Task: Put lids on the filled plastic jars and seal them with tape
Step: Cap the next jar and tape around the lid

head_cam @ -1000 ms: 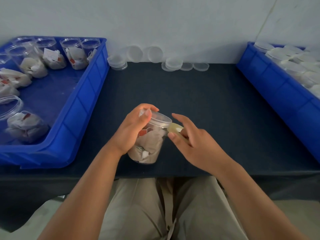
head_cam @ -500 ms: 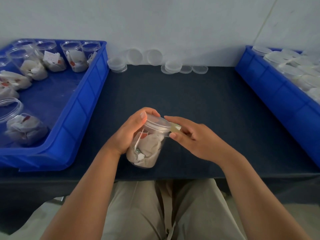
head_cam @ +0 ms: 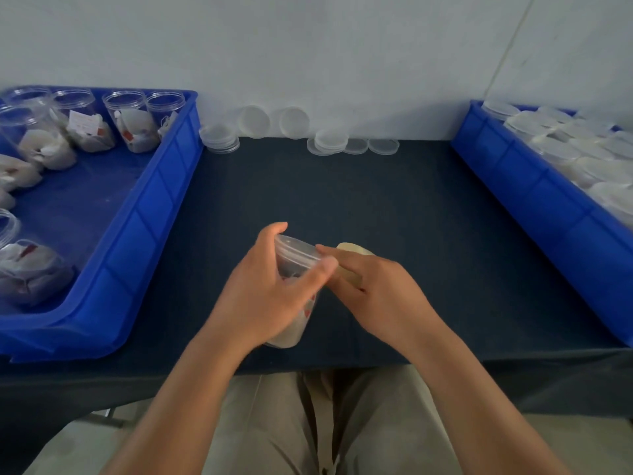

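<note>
left hand (head_cam: pixel 263 296) clasps the lidded jar (head_cam: pixel 294 258) (tilted); right hand (head_cam: pixel 380 296) pinches the tape roll (head_cam: pixel 352 250).

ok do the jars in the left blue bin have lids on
No, the jars in the left blue bin show bare open rims with no lids on them.

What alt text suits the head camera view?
A person's left hand grips a tilted, lidded plastic jar at a dark table while the right hand holds a tape roll at its lid. Blue crates of jars flank them.
</note>
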A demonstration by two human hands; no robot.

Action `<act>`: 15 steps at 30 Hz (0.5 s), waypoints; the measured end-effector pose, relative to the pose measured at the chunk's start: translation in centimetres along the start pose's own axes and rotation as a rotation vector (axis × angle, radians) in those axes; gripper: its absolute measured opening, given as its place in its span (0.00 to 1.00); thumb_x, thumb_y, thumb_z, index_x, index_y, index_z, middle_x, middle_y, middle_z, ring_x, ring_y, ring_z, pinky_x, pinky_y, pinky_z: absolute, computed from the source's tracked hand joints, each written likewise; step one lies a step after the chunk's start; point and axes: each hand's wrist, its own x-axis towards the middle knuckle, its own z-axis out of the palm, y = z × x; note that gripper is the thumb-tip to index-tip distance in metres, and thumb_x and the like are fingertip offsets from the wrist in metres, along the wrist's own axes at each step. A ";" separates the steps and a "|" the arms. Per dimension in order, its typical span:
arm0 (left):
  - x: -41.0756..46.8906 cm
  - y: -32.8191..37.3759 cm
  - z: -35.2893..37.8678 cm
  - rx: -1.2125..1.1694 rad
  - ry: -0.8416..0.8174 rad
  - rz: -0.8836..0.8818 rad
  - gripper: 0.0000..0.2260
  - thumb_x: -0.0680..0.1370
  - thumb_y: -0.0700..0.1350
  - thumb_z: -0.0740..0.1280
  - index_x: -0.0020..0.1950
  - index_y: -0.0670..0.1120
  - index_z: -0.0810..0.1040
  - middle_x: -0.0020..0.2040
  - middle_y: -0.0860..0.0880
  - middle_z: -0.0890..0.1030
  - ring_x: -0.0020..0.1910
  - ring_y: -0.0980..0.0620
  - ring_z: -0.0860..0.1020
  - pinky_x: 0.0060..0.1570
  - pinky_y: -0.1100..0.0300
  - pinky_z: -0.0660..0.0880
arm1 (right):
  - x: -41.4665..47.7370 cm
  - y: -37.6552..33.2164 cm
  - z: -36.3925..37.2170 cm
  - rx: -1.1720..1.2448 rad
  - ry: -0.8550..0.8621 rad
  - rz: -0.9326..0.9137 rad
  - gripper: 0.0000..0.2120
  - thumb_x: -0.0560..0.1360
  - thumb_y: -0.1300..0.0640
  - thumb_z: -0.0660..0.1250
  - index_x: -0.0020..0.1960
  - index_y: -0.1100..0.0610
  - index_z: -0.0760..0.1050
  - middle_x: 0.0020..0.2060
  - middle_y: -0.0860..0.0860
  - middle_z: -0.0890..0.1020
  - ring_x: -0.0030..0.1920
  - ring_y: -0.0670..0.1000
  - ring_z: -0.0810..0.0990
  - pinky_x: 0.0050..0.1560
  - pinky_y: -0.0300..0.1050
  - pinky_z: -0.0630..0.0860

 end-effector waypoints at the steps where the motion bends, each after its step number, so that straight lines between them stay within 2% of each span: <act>1: -0.3 0.1 0.5 0.014 0.046 -0.007 0.48 0.62 0.88 0.58 0.76 0.65 0.59 0.53 0.71 0.73 0.51 0.67 0.77 0.43 0.69 0.71 | -0.1 -0.3 0.1 -0.004 0.000 -0.011 0.36 0.75 0.26 0.44 0.77 0.37 0.70 0.54 0.37 0.83 0.45 0.36 0.78 0.42 0.29 0.73; 3: -0.4 0.2 1.0 -0.032 0.127 -0.001 0.48 0.60 0.87 0.59 0.74 0.65 0.62 0.54 0.73 0.71 0.53 0.68 0.77 0.43 0.72 0.71 | -0.2 -0.6 0.4 0.004 -0.006 -0.009 0.34 0.77 0.27 0.48 0.78 0.37 0.69 0.58 0.39 0.84 0.50 0.38 0.80 0.45 0.28 0.74; 6: 0.0 0.0 0.6 -0.081 0.136 0.019 0.41 0.61 0.83 0.65 0.70 0.67 0.66 0.56 0.70 0.75 0.56 0.72 0.75 0.44 0.72 0.72 | 0.1 0.0 0.4 0.025 -0.027 -0.011 0.29 0.79 0.29 0.55 0.78 0.36 0.66 0.65 0.39 0.81 0.57 0.38 0.79 0.48 0.28 0.73; 9: 0.7 -0.5 0.0 -0.137 0.100 0.011 0.38 0.62 0.77 0.70 0.69 0.65 0.69 0.59 0.65 0.77 0.56 0.70 0.77 0.47 0.68 0.74 | 0.4 0.5 0.0 0.030 -0.127 -0.027 0.36 0.74 0.21 0.53 0.78 0.32 0.57 0.70 0.34 0.74 0.58 0.36 0.74 0.52 0.30 0.71; 11: 1.0 -0.8 -0.5 -0.161 0.061 0.017 0.37 0.63 0.75 0.71 0.69 0.65 0.70 0.59 0.65 0.78 0.57 0.70 0.77 0.49 0.67 0.73 | 0.4 0.7 -0.3 0.053 -0.185 -0.029 0.38 0.71 0.18 0.52 0.77 0.30 0.53 0.67 0.30 0.73 0.54 0.34 0.76 0.51 0.30 0.72; 13: 1.2 -1.0 -0.9 -0.172 0.009 0.038 0.35 0.64 0.73 0.71 0.69 0.65 0.71 0.59 0.65 0.79 0.57 0.69 0.77 0.49 0.69 0.74 | 0.4 0.8 -0.8 0.045 -0.214 -0.027 0.36 0.71 0.19 0.52 0.76 0.29 0.54 0.57 0.24 0.74 0.49 0.31 0.77 0.44 0.30 0.71; 15: 1.4 -1.2 -1.3 -0.191 -0.044 0.062 0.31 0.67 0.71 0.72 0.68 0.67 0.72 0.59 0.66 0.80 0.59 0.67 0.79 0.48 0.72 0.76 | 0.5 1.0 -1.6 0.038 -0.263 -0.014 0.33 0.73 0.21 0.52 0.75 0.29 0.57 0.46 0.23 0.76 0.46 0.31 0.77 0.37 0.32 0.71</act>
